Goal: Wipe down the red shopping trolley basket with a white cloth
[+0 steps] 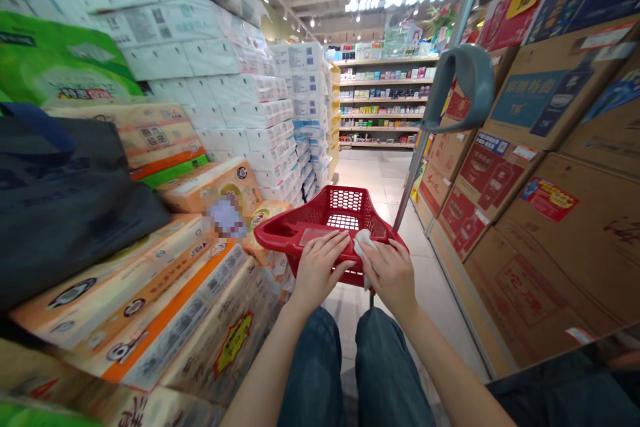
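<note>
A red plastic shopping basket [286,235] with mesh walls stands in front of my knees, its near rim facing me. My left hand [325,257] grips this rim near the middle, fingers laid over the top and thumb on the near side. Just right of it, my right hand [387,267] presses a crumpled white cloth or tissue [364,240] against the rim. Part of the white piece hangs below that hand. A metal pole [413,177] rises at the basket's right side, with a grey loop handle [463,90] near its top.
Wrapped tissue packs [165,294] are piled close on the left, with a dark bag [75,194] on them. Taller white packs [200,74] stand behind. Cardboard cartons [565,254] line the right side. Down the tiled aisle [377,170] are stocked shelves [383,99].
</note>
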`<state>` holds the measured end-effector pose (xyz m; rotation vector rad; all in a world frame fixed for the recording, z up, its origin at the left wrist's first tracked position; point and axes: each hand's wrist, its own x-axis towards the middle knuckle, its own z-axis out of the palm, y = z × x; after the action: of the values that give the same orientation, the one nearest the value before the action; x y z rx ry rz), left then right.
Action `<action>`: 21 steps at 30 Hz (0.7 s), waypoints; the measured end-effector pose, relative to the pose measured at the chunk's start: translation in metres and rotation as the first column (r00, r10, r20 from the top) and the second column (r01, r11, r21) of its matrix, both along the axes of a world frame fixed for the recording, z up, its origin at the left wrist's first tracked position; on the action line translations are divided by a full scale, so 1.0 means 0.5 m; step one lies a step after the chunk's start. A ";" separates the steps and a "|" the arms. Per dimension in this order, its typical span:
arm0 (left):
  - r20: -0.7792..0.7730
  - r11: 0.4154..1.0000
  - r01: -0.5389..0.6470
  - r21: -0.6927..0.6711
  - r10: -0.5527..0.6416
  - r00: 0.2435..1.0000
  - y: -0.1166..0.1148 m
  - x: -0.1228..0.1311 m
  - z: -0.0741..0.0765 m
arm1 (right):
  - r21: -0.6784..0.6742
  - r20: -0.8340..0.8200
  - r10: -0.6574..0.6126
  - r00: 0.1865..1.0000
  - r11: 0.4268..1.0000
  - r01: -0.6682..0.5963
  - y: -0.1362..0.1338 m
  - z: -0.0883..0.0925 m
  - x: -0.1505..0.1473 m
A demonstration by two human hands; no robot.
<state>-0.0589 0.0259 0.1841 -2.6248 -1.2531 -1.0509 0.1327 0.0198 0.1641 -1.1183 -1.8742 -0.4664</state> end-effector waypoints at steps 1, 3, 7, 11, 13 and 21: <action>-0.002 1.000 0.006 0.000 -0.006 1.000 -0.004 -0.004 0.001 | 0.040 -0.031 0.064 0.997 0.997 -0.062 0.002 -0.009 0.029; -0.006 1.000 0.014 0.000 -0.014 1.000 -0.012 -0.009 0.003 | 0.079 -0.147 0.195 0.970 0.979 -0.186 0.015 -0.024 0.083; -0.007 1.000 0.026 -0.003 -0.026 1.000 -0.025 -0.010 0.006 | -0.126 -0.545 0.292 0.786 0.898 -0.421 0.057 -0.035 0.137; 0.004 1.000 0.003 -0.003 -0.003 1.000 -0.026 -0.004 0.004 | -0.214 -0.755 0.163 0.635 0.855 -0.473 0.053 -0.033 0.113; 0.013 1.000 -0.012 0.000 0.012 1.000 -0.023 0.000 0.002 | -0.209 -0.745 0.070 0.663 0.920 -0.333 0.027 -0.030 0.089; 0.026 1.000 -0.025 -0.002 0.025 0.999 -0.010 0.021 -0.001 | -0.161 -0.142 -0.192 0.971 0.972 0.169 -0.033 0.019 -0.027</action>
<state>-0.0485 0.0207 0.1835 -2.5982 -1.2885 -1.0835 0.1192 0.0033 0.1736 -1.3929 -1.6984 -0.3339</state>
